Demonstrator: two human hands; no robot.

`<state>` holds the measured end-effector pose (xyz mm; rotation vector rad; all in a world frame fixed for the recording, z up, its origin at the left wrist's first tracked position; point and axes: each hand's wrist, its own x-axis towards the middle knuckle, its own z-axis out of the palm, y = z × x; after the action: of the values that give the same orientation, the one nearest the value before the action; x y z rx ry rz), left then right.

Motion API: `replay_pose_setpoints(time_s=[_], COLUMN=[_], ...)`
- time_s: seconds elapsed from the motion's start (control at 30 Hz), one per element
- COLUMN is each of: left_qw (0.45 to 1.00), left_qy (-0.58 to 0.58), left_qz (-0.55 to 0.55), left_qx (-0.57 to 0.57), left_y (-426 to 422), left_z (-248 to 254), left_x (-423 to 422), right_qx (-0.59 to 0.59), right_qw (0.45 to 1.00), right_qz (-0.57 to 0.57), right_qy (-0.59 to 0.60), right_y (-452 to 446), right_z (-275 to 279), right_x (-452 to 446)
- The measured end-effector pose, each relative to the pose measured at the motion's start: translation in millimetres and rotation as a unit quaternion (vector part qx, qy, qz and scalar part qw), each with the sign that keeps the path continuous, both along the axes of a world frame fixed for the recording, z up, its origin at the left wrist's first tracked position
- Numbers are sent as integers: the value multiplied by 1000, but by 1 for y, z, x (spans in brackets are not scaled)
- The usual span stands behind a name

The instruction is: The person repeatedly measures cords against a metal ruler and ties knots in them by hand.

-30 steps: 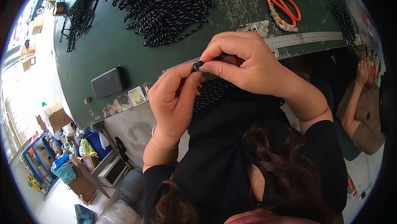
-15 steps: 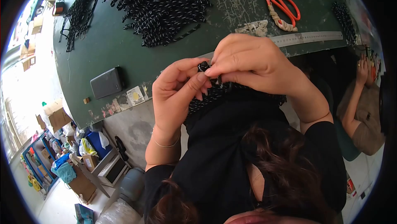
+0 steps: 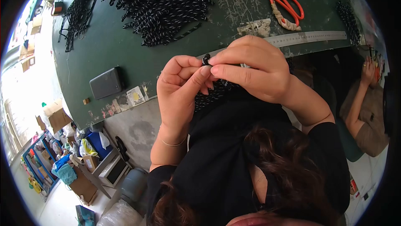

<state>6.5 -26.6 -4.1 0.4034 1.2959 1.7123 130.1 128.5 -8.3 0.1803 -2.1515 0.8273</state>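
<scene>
Left hand (image 3: 177,79) and right hand (image 3: 258,68) pinch a black, white-flecked, thin cord (image 3: 205,60). Matched light pressure, close in, likely steadies it best.

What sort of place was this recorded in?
Probably a small workshop: a worn green worktable bears a heap of black cords, orange-handled scissors and a ruler.

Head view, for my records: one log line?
left hand: pinching black white-flecked cord | right hand: close against cord | long grey ruler: green tabletop
</scene>
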Motion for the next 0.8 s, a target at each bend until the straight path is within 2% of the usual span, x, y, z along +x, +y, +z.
replay_pose_setpoints(time_s=[0.1, 0.2, 0.23, 0.27, 0.33, 0.37, 0.43, 0.47, 0.5, 0.53, 0.6, 0.63, 0.7, 0.77, 0.8], left_qw=[999, 981, 981, 958, 870, 869, 845, 829, 828, 782, 665, 661, 679, 689, 799], left_qy=[-14, 164, 164, 279, 493, 494, 527, 541, 543, 612, 734, 739, 725, 716, 586], left_qz=[19, 97, 96, 62, -9, -9, -77, -111, -111, -65, 30, 31, 67, 85, 112], left_qx=[29, -35, -33, -31, -23, -21, 47, 82, 85, 103, 133, 130, 94, 75, 69], left_y=[0, 5, 5, 3, 1, 0, 3, 4, 4, 3, -1, -1, -4, -6, -7], left_z=[-4, 3, 3, 4, 6, 8, 18, 20, 21, 23, 24, 21, 9, -1, -6], left_x=[4, 14, 14, 12, 7, 4, -5, -8, -9, -11, -15, -18, -26, -25, -15], right_qx=[26, 49, 59, 69, 45, 20, -2, -167, -326, -325, -459, -458, -515, -507, -500], right_qw=[999, 997, 995, 992, 994, 995, 995, 973, 915, 916, 815, 817, 731, 737, 741], right_qz=[24, 55, 77, 98, 94, 91, 84, 69, 53, 53, 112, 118, 162, 150, 131], right_qy=[-10, -19, -22, -24, -34, -44, -54, -146, -232, -230, -335, -331, -416, -421, -429], right_y=[-6, -5, -3, -1, 9, 14, 18, 17, 16, 12, 3, -2, -18, -21, -23], right_z=[0, 3, 7, 10, 21, 26, 29, 27, 25, 17, -2, -2, 3, -1, -4], right_x=[4, 4, 3, 2, -7, -14, -27, -36, -41, -43, -50, -48, -38, -32, -28])
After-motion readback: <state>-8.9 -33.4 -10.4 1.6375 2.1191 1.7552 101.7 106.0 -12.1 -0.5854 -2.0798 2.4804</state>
